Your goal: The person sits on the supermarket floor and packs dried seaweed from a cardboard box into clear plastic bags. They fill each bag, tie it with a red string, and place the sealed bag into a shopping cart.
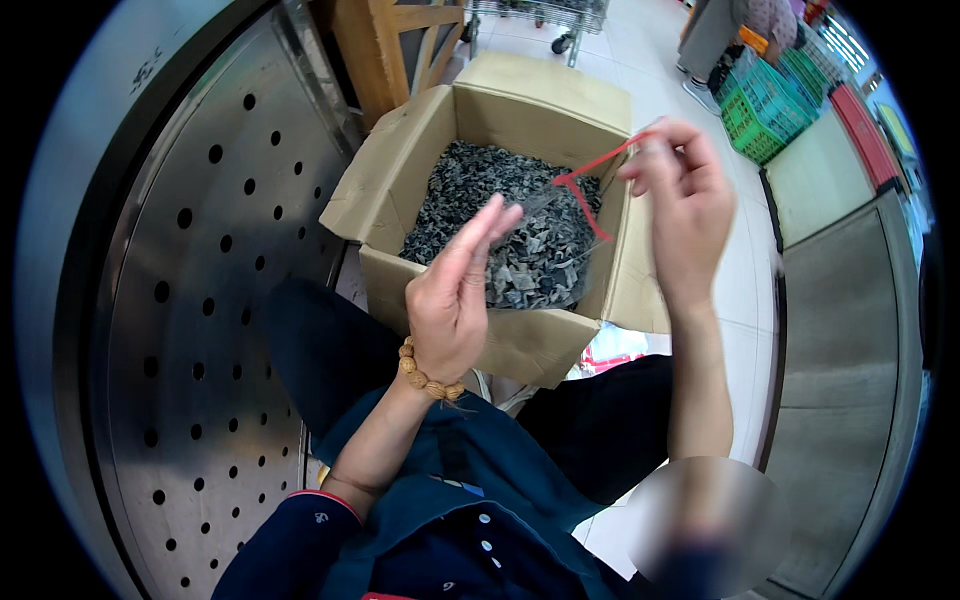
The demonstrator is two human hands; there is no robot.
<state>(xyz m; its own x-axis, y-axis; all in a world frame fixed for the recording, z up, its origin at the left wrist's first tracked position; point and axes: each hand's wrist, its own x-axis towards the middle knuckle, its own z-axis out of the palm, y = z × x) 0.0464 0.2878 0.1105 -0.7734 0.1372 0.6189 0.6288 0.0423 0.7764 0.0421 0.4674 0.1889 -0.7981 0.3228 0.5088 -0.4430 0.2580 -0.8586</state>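
A cardboard box (540, 112) stands between my knees, its flaps folded outward. Inside lie dark, curled dried flakes (480, 180) that look like dried black fungus, partly under a clear plastic bag (574, 259). A red tie string (589, 210) goes round the gathered plastic, with one end hanging loose. Pinched in my right hand (686, 202), above the box's right side, is the other end, pulled taut. My left hand (454, 307) is over the near left part of the box, fingers straight and close to the plastic; whether it grips the film is unclear.
A perforated metal panel (225, 300) rises at my left. Beyond the box are a wooden stand (375, 52) and a wheeled wire cart (559, 11). Green plastic crates (772, 105) and a person (720, 37) are at the far right, past a metal-sided counter (840, 322).
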